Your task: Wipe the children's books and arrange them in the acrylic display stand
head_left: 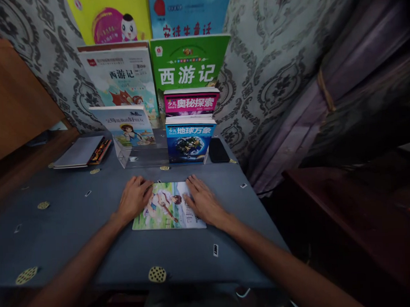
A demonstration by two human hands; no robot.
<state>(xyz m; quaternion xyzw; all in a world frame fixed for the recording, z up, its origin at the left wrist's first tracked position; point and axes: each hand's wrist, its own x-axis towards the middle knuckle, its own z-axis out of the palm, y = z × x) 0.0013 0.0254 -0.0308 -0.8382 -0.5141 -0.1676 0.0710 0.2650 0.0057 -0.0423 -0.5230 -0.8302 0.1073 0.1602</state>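
A thin picture book (167, 211) lies flat on the dark blue tabletop, turned sideways, its cover showing a figure in white with a long stringed instrument. My left hand (135, 197) rests at the book's left edge, fingers bent loosely over its upper left corner. Across from it, my right hand (204, 199) lies palm down on the upper right part of the cover, fingers stretched out and thumb apart. It hides part of the printed title. Neither hand lifts the book.
Behind the hands, a clear acrylic rack (144, 157) holds upright books in tiers, including a blue earth book (191, 145) and a green book (189, 59). A black phone-like slab (219, 150) lies to its right. Stacked notebooks (78, 151) lie left. A tied curtain (292, 122) hangs right.
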